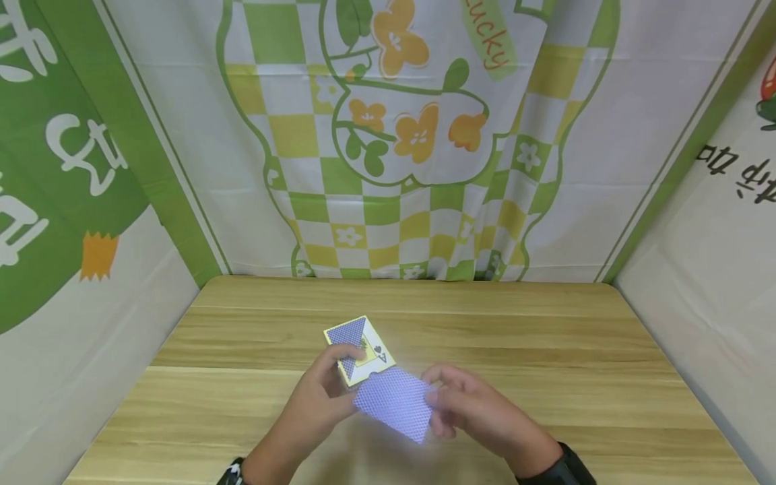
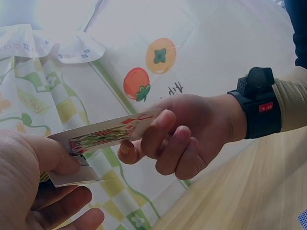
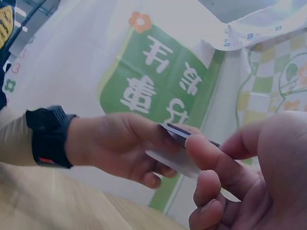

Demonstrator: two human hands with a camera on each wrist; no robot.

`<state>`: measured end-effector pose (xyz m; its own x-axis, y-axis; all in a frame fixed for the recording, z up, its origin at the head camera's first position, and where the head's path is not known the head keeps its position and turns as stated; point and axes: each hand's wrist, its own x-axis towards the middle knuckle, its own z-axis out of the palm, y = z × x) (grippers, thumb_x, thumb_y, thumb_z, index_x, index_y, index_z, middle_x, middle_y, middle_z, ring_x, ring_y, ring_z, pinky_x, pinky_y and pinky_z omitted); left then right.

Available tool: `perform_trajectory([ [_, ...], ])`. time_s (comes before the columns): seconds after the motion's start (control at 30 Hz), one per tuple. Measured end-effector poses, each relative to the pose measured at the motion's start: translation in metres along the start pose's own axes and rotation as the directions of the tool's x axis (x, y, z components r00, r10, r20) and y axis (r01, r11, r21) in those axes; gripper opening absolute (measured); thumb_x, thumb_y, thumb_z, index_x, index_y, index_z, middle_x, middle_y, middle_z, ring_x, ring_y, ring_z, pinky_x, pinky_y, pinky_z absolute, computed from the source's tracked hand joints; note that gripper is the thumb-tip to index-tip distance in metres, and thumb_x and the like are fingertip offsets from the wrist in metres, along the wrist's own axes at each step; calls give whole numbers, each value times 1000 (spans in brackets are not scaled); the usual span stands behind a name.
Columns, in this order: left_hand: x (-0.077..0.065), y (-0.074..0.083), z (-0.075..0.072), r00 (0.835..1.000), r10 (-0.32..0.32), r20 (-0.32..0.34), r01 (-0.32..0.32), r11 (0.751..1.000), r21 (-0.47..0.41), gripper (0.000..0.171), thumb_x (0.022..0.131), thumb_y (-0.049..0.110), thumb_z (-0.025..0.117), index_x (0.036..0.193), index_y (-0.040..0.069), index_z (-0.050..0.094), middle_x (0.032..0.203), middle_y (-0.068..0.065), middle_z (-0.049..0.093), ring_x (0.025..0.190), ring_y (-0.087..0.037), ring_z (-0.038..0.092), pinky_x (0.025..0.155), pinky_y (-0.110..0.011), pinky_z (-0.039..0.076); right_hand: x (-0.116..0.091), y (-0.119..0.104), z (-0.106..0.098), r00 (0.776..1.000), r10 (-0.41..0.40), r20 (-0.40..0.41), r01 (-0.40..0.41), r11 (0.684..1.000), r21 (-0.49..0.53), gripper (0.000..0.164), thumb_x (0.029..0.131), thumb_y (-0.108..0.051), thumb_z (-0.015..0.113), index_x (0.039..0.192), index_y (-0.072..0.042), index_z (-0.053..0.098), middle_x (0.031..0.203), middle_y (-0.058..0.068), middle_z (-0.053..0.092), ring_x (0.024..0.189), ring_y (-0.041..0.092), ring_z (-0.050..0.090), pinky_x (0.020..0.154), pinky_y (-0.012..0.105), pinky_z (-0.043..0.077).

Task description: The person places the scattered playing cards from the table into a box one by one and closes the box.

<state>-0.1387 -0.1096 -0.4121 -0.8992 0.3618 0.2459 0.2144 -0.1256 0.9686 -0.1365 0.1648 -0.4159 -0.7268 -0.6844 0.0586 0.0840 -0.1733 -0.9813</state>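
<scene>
My left hand (image 1: pixel 324 387) grips a playing card box (image 1: pixel 377 343) with a blue patterned panel and an ace on its face. My right hand (image 1: pixel 479 411) pinches playing cards (image 1: pixel 394 404) with blue patterned backs at their right end, thumb on top. The cards' other end meets the near end of the box; how far in it sits I cannot tell. In the left wrist view the underside of the cards (image 2: pixel 108 136) shows a court figure and red diamonds. How many cards there are is hidden. Both hands are above the table.
The wooden table (image 1: pixel 521 337) lies beneath the hands. A patterned curtain (image 1: pixel 388 229) hangs behind its far edge, with printed cloth walls (image 1: pixel 164 296) at left and right. A blue patterned corner (image 2: pixel 303 220) shows at the left wrist view's lower right edge.
</scene>
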Motion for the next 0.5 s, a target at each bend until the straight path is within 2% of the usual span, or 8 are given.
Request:
perform_trajectory([
  [0.17,1,1,3,995,-47,-84,48,999,8,54,77,-16,63,126,1,49,121,-19,58,105,-24,64,83,-34,59,0,-2,13,998,43,-34,-42,999,19,14,105,-14,46,116,-7,51,80,-3,68,68,6,61,62,19,48],
  [0.37,2,2,5,980,-93,-175,95,995,6,53,77,-16,63,125,4,51,119,-22,60,104,-27,65,82,-35,60,0,-8,26,989,106,-102,-102,994,43,19,104,-17,49,117,-3,48,80,-1,68,67,8,60,63,22,50],
  [0.5,1,1,7,977,-107,-185,110,994,4,53,77,-16,64,124,6,52,121,-22,60,104,-29,65,83,-36,59,1,-9,33,981,139,-132,-130,989,76,24,104,-20,51,120,-3,46,86,2,70,70,10,61,68,25,53],
])
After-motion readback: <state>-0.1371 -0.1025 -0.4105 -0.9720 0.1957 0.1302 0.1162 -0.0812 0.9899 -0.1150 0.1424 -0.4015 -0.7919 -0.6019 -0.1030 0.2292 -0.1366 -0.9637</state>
